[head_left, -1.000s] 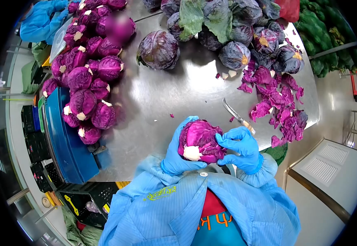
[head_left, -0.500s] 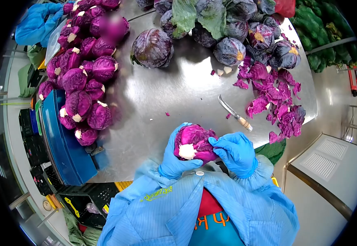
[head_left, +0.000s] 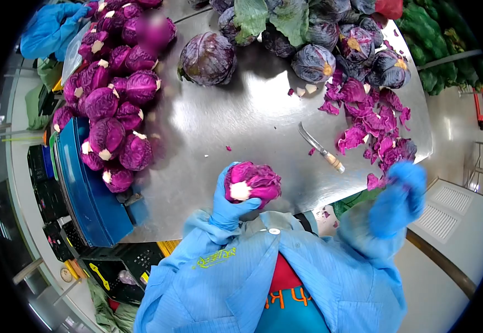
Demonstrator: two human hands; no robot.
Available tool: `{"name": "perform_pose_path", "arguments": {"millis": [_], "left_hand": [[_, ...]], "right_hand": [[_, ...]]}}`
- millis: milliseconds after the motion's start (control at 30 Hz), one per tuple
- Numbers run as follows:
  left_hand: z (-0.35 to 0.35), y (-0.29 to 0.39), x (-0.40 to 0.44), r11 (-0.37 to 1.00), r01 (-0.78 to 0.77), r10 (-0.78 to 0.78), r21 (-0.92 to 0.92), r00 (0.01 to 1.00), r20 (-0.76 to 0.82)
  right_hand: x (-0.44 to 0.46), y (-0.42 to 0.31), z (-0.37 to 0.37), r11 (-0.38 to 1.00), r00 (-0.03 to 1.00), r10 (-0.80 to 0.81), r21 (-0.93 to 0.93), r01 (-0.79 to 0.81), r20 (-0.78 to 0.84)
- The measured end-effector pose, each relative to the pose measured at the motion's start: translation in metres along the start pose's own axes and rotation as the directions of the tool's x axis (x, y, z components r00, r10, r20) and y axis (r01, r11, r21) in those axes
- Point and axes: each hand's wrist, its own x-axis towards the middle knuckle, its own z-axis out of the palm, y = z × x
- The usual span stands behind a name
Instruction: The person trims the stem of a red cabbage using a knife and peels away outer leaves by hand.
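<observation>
My left hand (head_left: 226,210), in a blue glove, is wrapped round a peeled red cabbage (head_left: 261,185). The pale cut stem of this cabbage faces left and toward me. My right hand (head_left: 400,197), gloved too, is off to the right beyond the table's edge, near the heap of peeled-off cabbage leaves (head_left: 372,122). Motion smears its fingers, and whether a scrap of leaf is in them is unclear. A curved knife (head_left: 322,148) with a wooden handle lies on the metal table between the held cabbage and the leaves.
Peeled red cabbages (head_left: 106,136) are piled at the left, by a blue bin (head_left: 89,188). Unpeeled cabbages (head_left: 207,58) stand across the back of the steel table (head_left: 197,127). Black crates (head_left: 119,272) are low at the left; green net sacks (head_left: 430,39) are at the far right.
My right hand has left the cabbage and swung right, past the table's edge. My left hand, still holding the cabbage, has shifted slightly left and away from my body.
</observation>
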Motion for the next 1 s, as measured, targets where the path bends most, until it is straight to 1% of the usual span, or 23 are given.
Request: {"name": "perform_pose_path", "arguments": {"millis": [33, 100, 133, 167, 200, 233, 267, 333, 433, 500, 533, 633, 733, 833, 933, 1000], "left_hand": [[-0.003, 0.008, 0.001, 0.986, 0.058, -0.047, -0.156, 0.997, 0.068], [0.0, 0.015, -0.002, 0.934, 0.115, -0.062, -0.338, 0.984, 0.165], [0.004, 0.016, -0.002, 0.893, 0.139, -0.052, -0.427, 0.977, 0.209], [0.007, 0.015, 0.0, 0.883, 0.11, -0.005, -0.456, 0.974, 0.225], [0.01, 0.015, 0.001, 0.882, 0.105, -0.002, -0.459, 0.975, 0.221], [0.012, 0.017, 0.0, 0.882, 0.108, -0.005, -0.458, 0.975, 0.22], [0.013, 0.02, 0.0, 0.883, 0.114, -0.01, -0.454, 0.974, 0.225], [0.016, 0.029, 0.002, 0.901, 0.118, -0.014, -0.418, 0.97, 0.242], [0.024, 0.037, -0.001, 0.894, 0.133, -0.036, -0.428, 0.973, 0.227], [0.023, 0.032, -0.002, 0.932, 0.052, 0.012, -0.359, 0.985, 0.175], [0.022, 0.031, -0.002, 0.946, 0.013, 0.038, -0.323, 0.988, 0.15], [0.025, 0.032, -0.001, 0.968, -0.047, 0.075, -0.246, 0.991, 0.108], [0.027, 0.033, -0.002, 0.968, -0.049, 0.073, -0.246, 0.993, 0.088], [0.028, 0.031, -0.003, 0.986, -0.092, 0.102, -0.141, 0.993, 0.064], [0.034, 0.04, -0.005, 0.992, -0.097, 0.1, -0.084, 0.995, 0.028], [0.032, 0.037, -0.006, 0.987, -0.163, 0.162, 0.016, 0.986, 0.033]], "right_hand": [[0.01, 0.012, -0.01, 0.981, 0.957, 0.192, 0.066, -0.182, -0.216], [0.028, 0.035, -0.004, 0.965, 0.983, 0.169, -0.192, -0.179, -0.068], [0.033, 0.046, -0.001, 0.938, 0.987, 0.163, -0.313, -0.15, 0.015], [0.023, 0.046, 0.006, 0.96, 0.955, 0.253, -0.164, -0.227, 0.157], [0.009, 0.042, 0.015, 0.946, 0.897, 0.315, -0.025, -0.324, 0.31], [-0.001, 0.037, 0.022, 0.968, 0.836, 0.239, -0.059, -0.242, 0.494], [-0.01, 0.032, 0.029, 0.985, 0.738, 0.165, -0.076, -0.153, 0.655], [-0.023, 0.02, 0.05, 0.996, 0.669, 0.075, -0.094, -0.009, 0.739], [-0.04, 0.03, 0.054, 0.989, 0.592, 0.141, -0.086, -0.121, 0.794], [-0.039, 0.03, 0.055, 0.982, 0.592, 0.042, -0.142, 0.124, 0.805], [-0.039, 0.03, 0.055, 0.955, 0.584, -0.006, -0.168, 0.245, 0.812], [-0.044, 0.021, 0.058, 0.888, 0.655, -0.028, -0.282, 0.362, 0.755], [-0.035, 0.036, 0.053, 0.969, 0.58, 0.007, -0.148, 0.197, 0.815], [-0.035, 0.04, 0.054, 0.928, 0.562, -0.059, -0.162, 0.336, 0.825], [-0.04, 0.037, 0.056, 0.912, 0.584, -0.034, -0.214, 0.351, 0.811], [-0.035, 0.032, 0.051, 0.916, 0.558, 0.029, -0.246, 0.318, 0.829]]}}
